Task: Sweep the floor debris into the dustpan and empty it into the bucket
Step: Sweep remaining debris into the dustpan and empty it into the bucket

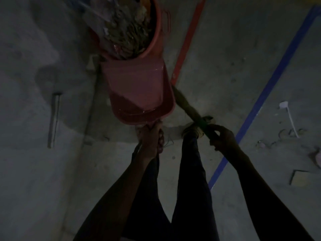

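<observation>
Head view, dim light: concrete floor [225, 58] carries a red line [189, 39] and a blue line [271, 80]. Red bucket [157, 32] holds mixed debris [125, 30], heaped near the rim. Pink dustpan [139, 91] is tilted, mouth at the bucket's rim, pan showing nothing inside. Left hand [152, 138] grips the dustpan handle; right hand [222, 138] curls round the broom [191, 108].
</observation>
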Demonstrator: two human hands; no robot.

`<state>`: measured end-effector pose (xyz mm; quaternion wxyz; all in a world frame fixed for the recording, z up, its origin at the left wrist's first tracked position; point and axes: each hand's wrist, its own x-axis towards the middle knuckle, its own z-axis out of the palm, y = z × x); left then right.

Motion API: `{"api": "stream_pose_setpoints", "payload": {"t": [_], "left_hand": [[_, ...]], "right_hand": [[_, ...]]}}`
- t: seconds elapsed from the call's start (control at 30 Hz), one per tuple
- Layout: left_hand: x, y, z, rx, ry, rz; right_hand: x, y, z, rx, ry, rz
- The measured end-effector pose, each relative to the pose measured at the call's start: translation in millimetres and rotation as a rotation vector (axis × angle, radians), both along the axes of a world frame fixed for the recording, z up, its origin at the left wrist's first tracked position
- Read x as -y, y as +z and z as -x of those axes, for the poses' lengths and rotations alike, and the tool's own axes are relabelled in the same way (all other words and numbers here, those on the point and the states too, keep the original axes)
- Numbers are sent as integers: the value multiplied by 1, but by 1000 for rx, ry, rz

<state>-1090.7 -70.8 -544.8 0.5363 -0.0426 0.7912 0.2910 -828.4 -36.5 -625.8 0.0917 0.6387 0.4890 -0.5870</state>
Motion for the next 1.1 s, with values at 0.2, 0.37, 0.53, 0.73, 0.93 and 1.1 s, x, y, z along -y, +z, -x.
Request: {"api": "stream_pose_setpoints", "payload": {"t": [0.2, 0.37, 0.53, 0.73, 0.93, 1.1], "left_hand": [[47, -7, 73, 20, 164, 39], [91, -13, 160, -21, 225, -90], [129, -14, 249, 4, 194, -172], [169, -35, 328, 81, 83, -196], [191, -69, 363, 101, 39, -286], [198, -88, 375, 63, 44, -222]], "right_hand": [[32, 8, 88, -57, 199, -54], [47, -15, 195, -99, 235, -143], [49, -43, 326, -134, 99, -191], [38, -79, 469, -218, -107, -21], [32, -119, 536, -102, 68, -29], [59, -141, 506, 44, 16, 85]]}}
